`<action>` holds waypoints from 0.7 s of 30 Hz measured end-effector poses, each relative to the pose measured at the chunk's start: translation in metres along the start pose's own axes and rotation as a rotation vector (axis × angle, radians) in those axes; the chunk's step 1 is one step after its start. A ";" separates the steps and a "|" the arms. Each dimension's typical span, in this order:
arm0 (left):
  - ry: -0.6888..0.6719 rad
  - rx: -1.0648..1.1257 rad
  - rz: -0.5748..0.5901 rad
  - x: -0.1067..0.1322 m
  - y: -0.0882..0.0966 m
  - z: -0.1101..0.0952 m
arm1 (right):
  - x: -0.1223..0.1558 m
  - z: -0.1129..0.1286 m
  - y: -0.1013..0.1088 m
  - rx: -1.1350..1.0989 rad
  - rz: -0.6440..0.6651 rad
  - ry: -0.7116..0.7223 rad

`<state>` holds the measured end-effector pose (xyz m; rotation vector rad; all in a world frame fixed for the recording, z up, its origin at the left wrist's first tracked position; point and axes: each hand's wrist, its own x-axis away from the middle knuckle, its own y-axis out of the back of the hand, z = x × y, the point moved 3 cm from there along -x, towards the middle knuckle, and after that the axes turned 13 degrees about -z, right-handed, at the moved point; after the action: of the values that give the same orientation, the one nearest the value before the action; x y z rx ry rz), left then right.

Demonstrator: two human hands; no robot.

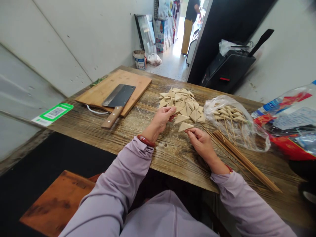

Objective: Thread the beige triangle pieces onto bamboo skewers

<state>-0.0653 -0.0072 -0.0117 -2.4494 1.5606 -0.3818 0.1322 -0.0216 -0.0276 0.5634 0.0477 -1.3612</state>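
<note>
In the head view, my left hand (161, 120) pinches a beige triangular piece (177, 109) that looks like dried tofu. My right hand (201, 143), thumb and fingers closed, grips the corner of another tofu triangle (185, 127). Whether a skewer is also in my right fingers cannot be made out. Just beyond both hands lies a heap of tofu triangles (181, 95) on the wooden table (158, 158). A bundle of thin bamboo skewers (247, 161) rests beside my right wrist. Skewered triangles (228, 113) sit in a clear plastic bag (259, 138) to the right.
A cleaver (120, 95) lies on a wooden cutting board (138, 80) at the left. A green-framed code card (55, 113) is at the table's left edge. Plastic bottles (286, 98) and red packaging (296, 144) crowd the right side. A person (189, 29) stands in the doorway.
</note>
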 end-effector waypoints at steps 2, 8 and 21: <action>-0.043 -0.009 0.017 0.001 -0.001 -0.001 | 0.000 0.001 0.001 0.009 -0.008 0.011; -0.066 -0.009 0.036 0.002 -0.002 -0.002 | -0.001 0.003 0.002 0.018 -0.015 0.048; -0.074 -0.022 0.051 0.004 -0.006 0.002 | -0.004 0.002 -0.001 0.043 -0.039 0.077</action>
<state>-0.0576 -0.0083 -0.0111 -2.4058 1.6020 -0.2638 0.1301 -0.0192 -0.0243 0.6541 0.0926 -1.3803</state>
